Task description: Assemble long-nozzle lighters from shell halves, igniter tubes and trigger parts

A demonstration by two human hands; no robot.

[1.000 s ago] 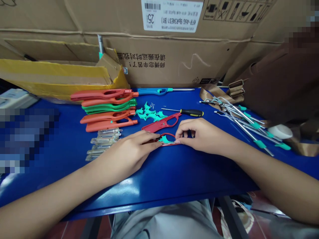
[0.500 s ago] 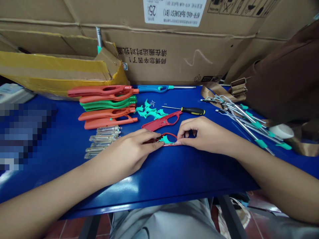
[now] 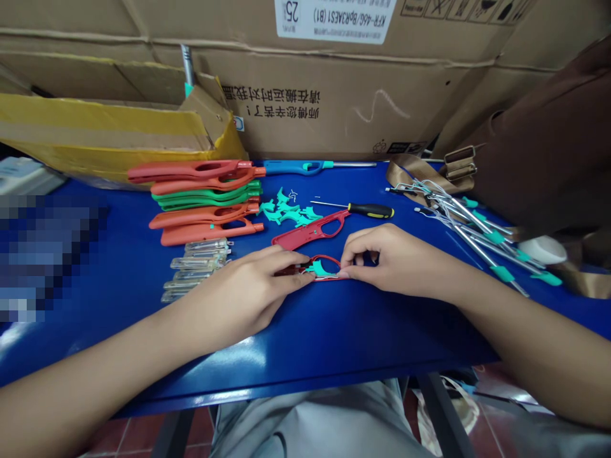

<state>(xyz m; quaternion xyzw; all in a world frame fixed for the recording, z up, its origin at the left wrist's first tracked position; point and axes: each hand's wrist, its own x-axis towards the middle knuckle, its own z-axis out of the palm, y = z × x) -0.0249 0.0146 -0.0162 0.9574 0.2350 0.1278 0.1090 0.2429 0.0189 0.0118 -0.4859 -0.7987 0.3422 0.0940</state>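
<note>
The left hand [image 3: 252, 283] and right hand [image 3: 396, 261] curl inward over the blue surface [image 3: 382, 337], their fingertips pinching opposite ends of a red plastic handle shell [image 3: 324, 262] with a teal piece [image 3: 319, 270] inside its loop. Just beyond lies a second red shell [image 3: 310, 231], then teal plastic scraps [image 3: 289, 213] and a screwdriver [image 3: 371, 210]. Clear parts [image 3: 195, 270] and stacked orange and green handles [image 3: 205, 200] sit left, metal rods [image 3: 482, 238] right, and a cardboard carton [image 3: 344, 108] behind.

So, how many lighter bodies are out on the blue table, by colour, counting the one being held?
Orange lighter bodies: 4
Green lighter bodies: 2
Blue lighter body: 1
Loose red lighter body: 1
Held red lighter body: 1
Total: 9
</note>
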